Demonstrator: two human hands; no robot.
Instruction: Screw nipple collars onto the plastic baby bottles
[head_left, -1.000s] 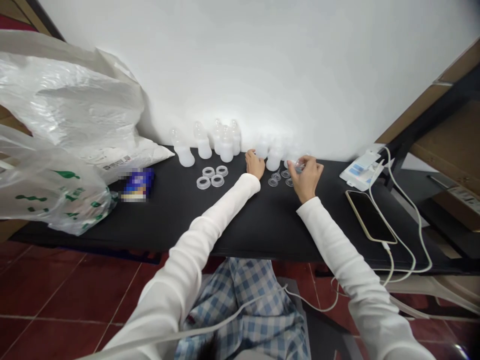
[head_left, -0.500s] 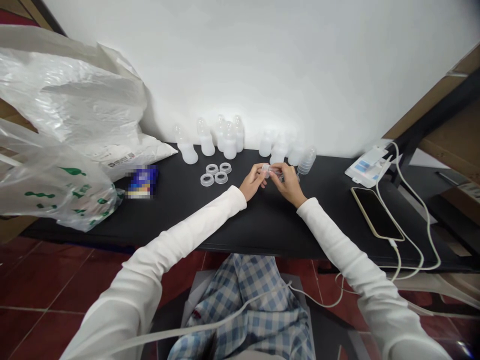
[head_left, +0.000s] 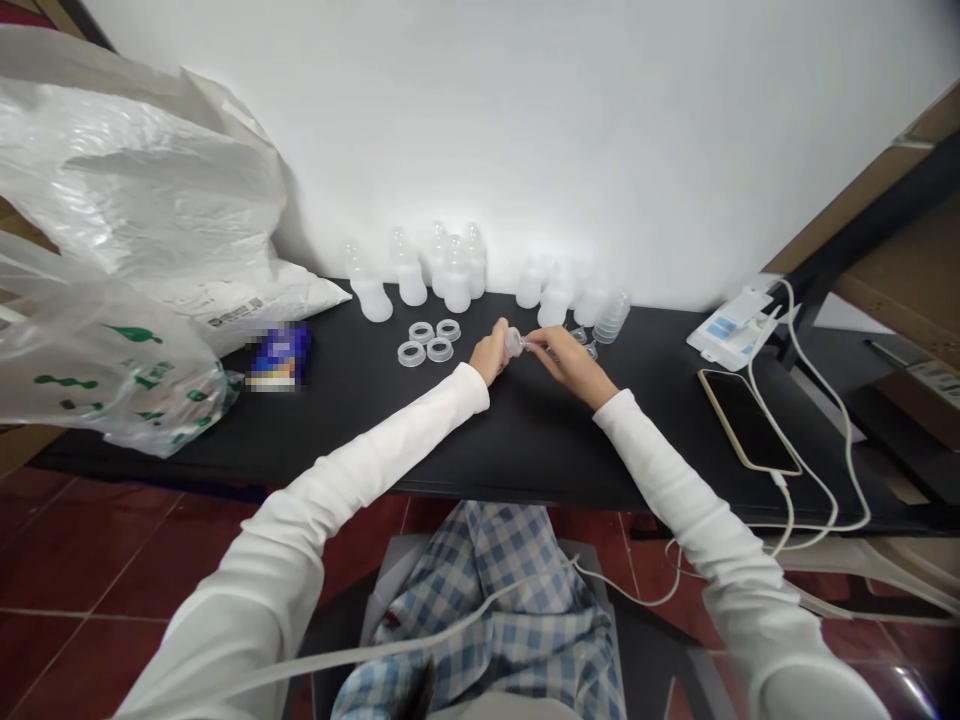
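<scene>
My left hand point(head_left: 491, 352) is closed on a translucent ring point(head_left: 513, 343), turned on its side over the black table. From the right, my right hand point(head_left: 566, 358) pinches a small clear tip, probably a nipple, that sticks out of the ring. Several more translucent rings point(head_left: 439, 349) lie flat to the left of my hands. A few clear nipples point(head_left: 591, 350) lie just beyond my right hand, partly hidden by it. Beside them a stack of clear domed caps point(head_left: 612, 318) leans over.
Several white bottles with clear domes point(head_left: 457, 290) stand by the wall, and other white bottles point(head_left: 555, 304) right of them. Plastic bags point(head_left: 150, 190) and a blue packet point(head_left: 281, 357) are at left. A phone point(head_left: 750, 420), cables and a white power strip point(head_left: 731, 328) lie at right.
The ring has moved a little left and turned on its side. My hands have drawn apart slightly, and my right fingers now pinch the clear tip.
</scene>
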